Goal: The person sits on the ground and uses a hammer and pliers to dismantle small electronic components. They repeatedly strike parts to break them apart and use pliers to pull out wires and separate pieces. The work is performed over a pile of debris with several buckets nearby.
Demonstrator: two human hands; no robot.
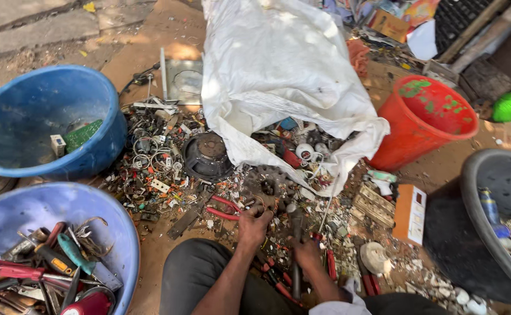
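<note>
— What are the hands doing down there?

— The left hand (253, 224) is curled over a small piece in the scrap heap (168, 160), fingers drawn together on it; I can't make out what the piece is. Red-handled pliers (225, 208) lie just beside that hand, touching the litter on the ground. The right hand (305, 252) is closed around the handle of a dark hammer (296, 245), which stands nearly upright with its head up near the other hand.

— And around them?

— More red-handled tools (278, 280) lie between the person's knees. Just past the hands there is a dark toothed gear (265, 178) and a round black speaker frame (207, 154), both in the litter of wires, clips and metal bits. A big white sack (278, 76) slumps over the far side of the pile, its mouth spilling parts toward the hands.

— Any containers?

— Yes. On the person's left, a blue tub (106, 111) holding a green circuit board (82, 135), and nearer, a second blue basin (124, 233) full of screwdrivers and hand tools. On the right, a red bucket (410, 137) tipped on its side, an orange and white box (410, 213) on the ground, and a grey tub (477, 192) at the edge. Everything sits on the bare dirt floor (150, 46).
</note>
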